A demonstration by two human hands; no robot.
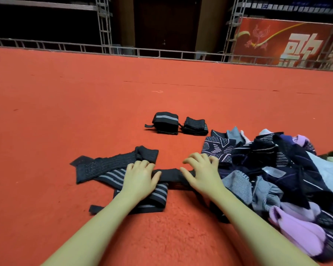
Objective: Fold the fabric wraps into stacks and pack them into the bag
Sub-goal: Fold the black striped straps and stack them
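On red carpet (65, 112), a dark striped wrap (112, 169) lies partly unrolled. Left hand (140, 175) rests palm-down on it, fingers curled over its strap. Right hand (202, 169) presses the same strap (170, 174), fingers bent. Two folded wraps (166, 122) sit farther off, side by side. Loose pile of fabric (277, 169) lies just right of right hand.

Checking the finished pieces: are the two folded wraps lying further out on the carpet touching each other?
Cannot tell. In the head view the larger folded wrap and the smaller folded wrap lie side by side; a strap tip fills the space between them, hiding any gap.
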